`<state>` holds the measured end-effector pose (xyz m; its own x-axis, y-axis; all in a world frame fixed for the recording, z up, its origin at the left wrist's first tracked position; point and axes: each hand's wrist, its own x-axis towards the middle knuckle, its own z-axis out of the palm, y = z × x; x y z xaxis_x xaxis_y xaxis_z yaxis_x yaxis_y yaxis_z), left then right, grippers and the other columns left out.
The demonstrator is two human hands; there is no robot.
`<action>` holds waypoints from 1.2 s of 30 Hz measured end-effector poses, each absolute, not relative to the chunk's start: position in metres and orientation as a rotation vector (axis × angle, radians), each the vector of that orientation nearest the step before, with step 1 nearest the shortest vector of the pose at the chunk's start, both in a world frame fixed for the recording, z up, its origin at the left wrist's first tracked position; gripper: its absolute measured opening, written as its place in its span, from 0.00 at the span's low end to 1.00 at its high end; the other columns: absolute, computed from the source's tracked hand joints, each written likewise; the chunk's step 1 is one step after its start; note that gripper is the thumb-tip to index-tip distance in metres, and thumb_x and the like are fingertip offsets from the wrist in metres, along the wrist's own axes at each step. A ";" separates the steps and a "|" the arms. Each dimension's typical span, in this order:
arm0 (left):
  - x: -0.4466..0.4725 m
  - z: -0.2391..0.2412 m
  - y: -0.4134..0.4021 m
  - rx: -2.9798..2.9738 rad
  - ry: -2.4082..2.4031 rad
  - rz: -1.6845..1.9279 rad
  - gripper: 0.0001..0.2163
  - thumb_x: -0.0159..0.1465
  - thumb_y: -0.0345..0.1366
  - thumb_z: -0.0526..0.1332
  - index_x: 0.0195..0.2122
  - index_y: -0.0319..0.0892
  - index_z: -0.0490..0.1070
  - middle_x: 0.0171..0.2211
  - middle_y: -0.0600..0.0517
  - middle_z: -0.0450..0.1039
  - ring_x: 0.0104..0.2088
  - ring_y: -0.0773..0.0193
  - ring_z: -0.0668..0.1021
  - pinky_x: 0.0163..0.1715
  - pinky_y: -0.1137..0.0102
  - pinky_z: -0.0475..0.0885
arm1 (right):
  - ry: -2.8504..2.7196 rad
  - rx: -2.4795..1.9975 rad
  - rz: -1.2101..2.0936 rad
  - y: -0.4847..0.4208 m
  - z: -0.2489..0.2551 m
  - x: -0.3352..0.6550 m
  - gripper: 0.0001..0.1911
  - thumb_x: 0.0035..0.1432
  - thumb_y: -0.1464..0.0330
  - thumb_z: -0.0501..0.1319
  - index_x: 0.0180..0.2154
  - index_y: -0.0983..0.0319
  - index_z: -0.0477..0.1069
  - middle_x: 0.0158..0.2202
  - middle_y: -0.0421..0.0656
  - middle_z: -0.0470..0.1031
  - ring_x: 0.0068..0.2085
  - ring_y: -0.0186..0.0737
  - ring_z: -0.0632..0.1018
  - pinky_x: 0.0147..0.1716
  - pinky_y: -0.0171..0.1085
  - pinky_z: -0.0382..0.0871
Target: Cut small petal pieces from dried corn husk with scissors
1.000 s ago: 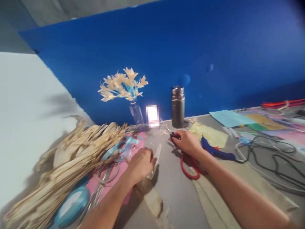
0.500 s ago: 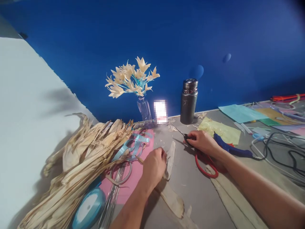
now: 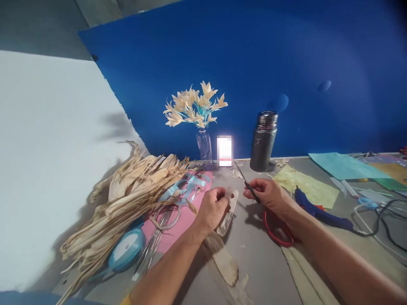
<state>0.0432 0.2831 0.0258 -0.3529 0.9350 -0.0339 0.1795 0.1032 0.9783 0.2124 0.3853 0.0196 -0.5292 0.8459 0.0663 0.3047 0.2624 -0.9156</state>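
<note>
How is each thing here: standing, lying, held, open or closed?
Left hand: closed on pale strip
Right hand: closed on scissors
Scissors: held; cannot tell if open
Bottle: standing, lid on
Vase: standing, flowers in it
Glue gun: lying down
Ribbon: loose, looped
Yellow sheet: flat, bits on it

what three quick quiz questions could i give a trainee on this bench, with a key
1. Which hand holds the scissors?
2. True or false: in this view, the dark flask is left of the flower vase.
3. What colour is the glue gun? a) green, b) blue, c) yellow

Key:
1. The right hand.
2. False; the dark flask is to the right of the flower vase.
3. b
</note>
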 end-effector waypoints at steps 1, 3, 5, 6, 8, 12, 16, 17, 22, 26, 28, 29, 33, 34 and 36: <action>0.043 0.029 0.285 1.090 1.658 1.323 0.07 0.56 0.37 0.60 0.28 0.40 0.74 0.17 0.55 0.68 0.20 0.68 0.71 0.21 0.75 0.64 | -2.121 -1.127 1.040 0.392 0.021 0.218 0.19 0.51 0.51 0.65 0.32 0.61 0.75 0.27 0.39 0.76 0.28 0.36 0.72 0.26 0.34 0.59; 0.041 0.032 0.288 1.067 1.628 1.369 0.09 0.55 0.39 0.61 0.30 0.39 0.75 0.17 0.55 0.69 0.20 0.68 0.72 0.22 0.75 0.66 | -2.395 -1.284 0.633 0.402 0.024 0.230 0.15 0.54 0.55 0.63 0.32 0.60 0.75 0.28 0.40 0.77 0.30 0.39 0.73 0.27 0.35 0.56; 0.038 0.031 0.291 1.065 1.595 1.423 0.09 0.54 0.39 0.62 0.31 0.39 0.76 0.19 0.54 0.71 0.21 0.68 0.72 0.23 0.76 0.66 | -2.558 -1.357 0.419 0.407 0.027 0.238 0.09 0.52 0.61 0.65 0.31 0.60 0.75 0.28 0.42 0.77 0.31 0.42 0.75 0.27 0.36 0.54; 0.036 0.029 0.292 1.069 1.588 1.456 0.09 0.53 0.38 0.63 0.30 0.39 0.76 0.20 0.54 0.72 0.22 0.68 0.72 0.23 0.76 0.66 | -2.607 -1.354 0.403 0.407 0.027 0.241 0.07 0.50 0.64 0.66 0.30 0.60 0.74 0.29 0.43 0.76 0.32 0.43 0.75 0.27 0.36 0.53; 0.034 0.024 0.294 1.091 1.590 1.517 0.07 0.52 0.37 0.63 0.28 0.39 0.76 0.20 0.55 0.71 0.21 0.69 0.72 0.22 0.76 0.66 | -2.679 -1.320 0.414 0.403 0.024 0.241 0.06 0.46 0.68 0.67 0.29 0.61 0.73 0.31 0.45 0.76 0.33 0.44 0.76 0.27 0.36 0.53; 0.032 0.017 0.293 1.160 1.625 1.502 0.04 0.53 0.34 0.63 0.26 0.39 0.74 0.20 0.56 0.71 0.20 0.70 0.71 0.22 0.76 0.67 | -2.783 -1.311 0.360 0.396 0.014 0.237 0.12 0.44 0.69 0.67 0.34 0.63 0.73 0.40 0.49 0.74 0.36 0.46 0.77 0.28 0.36 0.54; 0.033 0.017 0.289 1.100 1.576 1.486 0.04 0.54 0.35 0.62 0.28 0.40 0.74 0.19 0.54 0.73 0.21 0.66 0.75 0.22 0.74 0.70 | -2.833 -1.334 0.340 0.398 0.008 0.239 0.10 0.44 0.70 0.67 0.33 0.62 0.74 0.39 0.48 0.74 0.33 0.44 0.76 0.26 0.35 0.53; 0.033 0.017 0.289 1.078 1.536 1.506 0.05 0.54 0.35 0.62 0.28 0.39 0.74 0.20 0.54 0.73 0.21 0.65 0.76 0.22 0.73 0.71 | -2.840 -1.322 0.399 0.399 0.009 0.241 0.09 0.44 0.70 0.67 0.33 0.61 0.74 0.36 0.46 0.74 0.32 0.43 0.76 0.25 0.35 0.54; 0.039 0.017 0.286 1.028 1.442 1.595 0.08 0.53 0.36 0.63 0.30 0.38 0.77 0.26 0.50 0.77 0.24 0.64 0.76 0.24 0.70 0.74 | -2.729 -1.140 0.732 0.401 0.021 0.243 0.08 0.48 0.66 0.66 0.34 0.59 0.77 0.32 0.43 0.78 0.31 0.42 0.76 0.27 0.35 0.60; 0.042 0.018 0.284 1.111 1.505 1.619 0.09 0.53 0.37 0.66 0.31 0.37 0.79 0.24 0.52 0.75 0.25 0.67 0.74 0.27 0.73 0.70 | -2.275 -0.914 1.156 0.378 0.028 0.217 0.20 0.63 0.55 0.54 0.46 0.61 0.75 0.33 0.43 0.80 0.31 0.40 0.77 0.29 0.35 0.64; 0.043 0.018 0.284 1.160 1.550 1.595 0.08 0.54 0.37 0.66 0.31 0.38 0.79 0.23 0.53 0.74 0.24 0.68 0.72 0.27 0.73 0.68 | -2.219 -0.895 1.167 0.362 0.026 0.203 0.19 0.64 0.55 0.55 0.41 0.61 0.76 0.28 0.40 0.78 0.27 0.38 0.74 0.27 0.34 0.62; 0.043 0.016 0.283 1.209 1.594 1.568 0.07 0.54 0.36 0.65 0.30 0.38 0.78 0.24 0.53 0.75 0.24 0.68 0.72 0.27 0.73 0.67 | -2.244 -0.913 1.091 0.355 0.024 0.198 0.18 0.64 0.56 0.54 0.35 0.61 0.76 0.25 0.39 0.77 0.26 0.37 0.73 0.27 0.34 0.61; 0.046 0.009 0.282 1.563 1.898 1.402 0.05 0.55 0.30 0.59 0.25 0.40 0.74 0.24 0.53 0.75 0.26 0.67 0.73 0.27 0.73 0.65 | -2.472 -1.059 0.580 0.340 0.021 0.193 0.16 0.66 0.63 0.54 0.27 0.59 0.72 0.25 0.39 0.77 0.28 0.37 0.74 0.28 0.36 0.54; 0.048 0.007 0.282 1.661 1.976 1.355 0.05 0.55 0.29 0.58 0.25 0.41 0.73 0.24 0.53 0.74 0.26 0.66 0.73 0.28 0.73 0.65 | -2.516 -1.094 0.481 0.339 0.021 0.194 0.15 0.66 0.64 0.54 0.27 0.59 0.72 0.26 0.40 0.77 0.29 0.38 0.74 0.28 0.36 0.52; 0.050 0.004 0.282 1.813 2.117 1.274 0.06 0.56 0.28 0.57 0.25 0.42 0.72 0.25 0.53 0.74 0.27 0.65 0.73 0.30 0.71 0.64 | -2.565 -1.147 0.372 0.338 0.023 0.196 0.15 0.66 0.64 0.53 0.28 0.58 0.72 0.27 0.42 0.78 0.30 0.40 0.75 0.27 0.37 0.49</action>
<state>0.0504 0.2823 0.0038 -0.2981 0.8480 0.4383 0.7842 -0.0442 0.6189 0.1956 0.3379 0.0231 -0.6330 0.7552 0.1701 0.6757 0.6463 -0.3545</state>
